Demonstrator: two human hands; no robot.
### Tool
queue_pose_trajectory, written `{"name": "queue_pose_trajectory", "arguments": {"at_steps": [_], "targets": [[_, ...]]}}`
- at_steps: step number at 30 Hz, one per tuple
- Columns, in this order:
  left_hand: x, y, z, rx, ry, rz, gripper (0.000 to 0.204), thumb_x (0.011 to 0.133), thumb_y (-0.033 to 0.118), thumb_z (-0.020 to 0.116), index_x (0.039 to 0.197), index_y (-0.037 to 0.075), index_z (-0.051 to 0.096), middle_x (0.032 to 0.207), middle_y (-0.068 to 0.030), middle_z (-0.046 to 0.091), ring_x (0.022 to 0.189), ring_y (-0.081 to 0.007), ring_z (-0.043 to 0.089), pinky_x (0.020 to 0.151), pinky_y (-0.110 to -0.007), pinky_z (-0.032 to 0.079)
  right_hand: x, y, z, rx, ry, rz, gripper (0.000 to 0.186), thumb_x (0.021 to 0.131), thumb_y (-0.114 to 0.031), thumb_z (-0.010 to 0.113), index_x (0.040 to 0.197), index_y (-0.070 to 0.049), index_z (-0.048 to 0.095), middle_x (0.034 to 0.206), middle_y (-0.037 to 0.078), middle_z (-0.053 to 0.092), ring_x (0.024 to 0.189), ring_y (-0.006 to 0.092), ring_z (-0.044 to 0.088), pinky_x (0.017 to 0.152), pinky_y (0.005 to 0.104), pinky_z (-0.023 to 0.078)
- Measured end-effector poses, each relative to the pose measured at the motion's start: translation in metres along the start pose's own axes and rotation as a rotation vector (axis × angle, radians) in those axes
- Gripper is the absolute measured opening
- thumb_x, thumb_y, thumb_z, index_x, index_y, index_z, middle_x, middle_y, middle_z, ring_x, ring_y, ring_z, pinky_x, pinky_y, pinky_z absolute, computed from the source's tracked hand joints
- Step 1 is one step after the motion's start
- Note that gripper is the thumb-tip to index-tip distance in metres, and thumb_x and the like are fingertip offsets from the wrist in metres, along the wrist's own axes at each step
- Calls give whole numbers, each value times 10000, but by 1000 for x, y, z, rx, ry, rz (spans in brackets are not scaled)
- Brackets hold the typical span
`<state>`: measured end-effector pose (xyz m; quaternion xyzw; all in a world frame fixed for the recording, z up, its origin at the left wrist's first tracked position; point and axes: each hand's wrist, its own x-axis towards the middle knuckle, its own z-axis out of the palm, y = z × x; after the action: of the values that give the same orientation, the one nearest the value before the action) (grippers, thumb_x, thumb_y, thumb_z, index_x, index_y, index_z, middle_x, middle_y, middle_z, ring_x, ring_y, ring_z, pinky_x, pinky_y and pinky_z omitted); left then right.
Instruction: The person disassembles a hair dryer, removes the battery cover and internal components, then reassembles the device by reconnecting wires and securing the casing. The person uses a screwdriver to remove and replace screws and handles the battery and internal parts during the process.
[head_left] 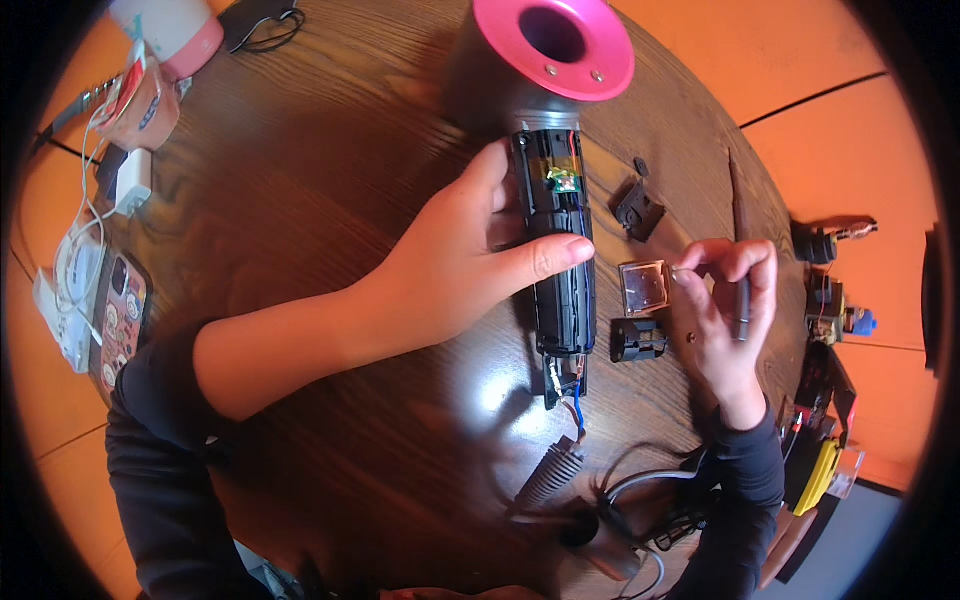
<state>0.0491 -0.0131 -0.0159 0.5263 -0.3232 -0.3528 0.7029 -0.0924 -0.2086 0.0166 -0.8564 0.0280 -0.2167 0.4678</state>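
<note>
While your left hand (455,245) grips opened black plastic handle (563,310) of pink-and-grey hair dryer (605,50), handle's long axis runs away from you. Just right of handle: small clear square box (645,287). Farther right: your right hand (722,340), apart from handle, slim grey rod (743,310) held in curled fingers; thumb and forefinger pinched beside box, on what, cannot tell.
</note>
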Motion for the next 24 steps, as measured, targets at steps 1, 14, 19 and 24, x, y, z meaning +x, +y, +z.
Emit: {"name": "queue_pose_trajectory", "arguments": {"at_steps": [1, 14, 19, 24], "targets": [[-1, 0, 0, -4, 7, 3, 525, 850, 116, 593, 1277, 23, 302, 1064, -78, 515, 995, -152, 541, 865, -317, 447, 3, -7, 0, 106, 21, 31, 370, 775, 125, 593, 879, -92, 312, 879, 116, 557, 802, 129, 551, 733, 244, 454], [-19, 8, 12, -22, 331, 68, 317, 904, 82, 475, 1205, 27, 391, 953, -19, 449, 822, -72, 424, 688, -182, 373, 6, -34, 42, 479, 159, -108, 444, 750, 135, 616, 898, -115, 280, 854, 158, 572, 789, 175, 586, 714, 275, 488], [-38, 18, 11, 701, 289, 487, 309, 742, 91, 667, 1031, 64, 560, 874, -34, 399, 790, -140, 394, 709, -243, 339, -2, -36, 44, 427, 101, -134, 465, 748, 122, 626, 899, -126, 262, 853, 172, 579, 763, 196, 588, 676, 279, 484], [-46, 23, 20, 833, 180, 657, 281, 590, 185, 759, 844, 130, 651, 809, 0, 460, 727, -177, 444, 654, -299, 332, -8, -53, 42, 252, -183, -186, 500, 708, 81, 695, 897, -127, 282, 811, 162, 620, 694, 259, 638, 566, 323, 500]]}}
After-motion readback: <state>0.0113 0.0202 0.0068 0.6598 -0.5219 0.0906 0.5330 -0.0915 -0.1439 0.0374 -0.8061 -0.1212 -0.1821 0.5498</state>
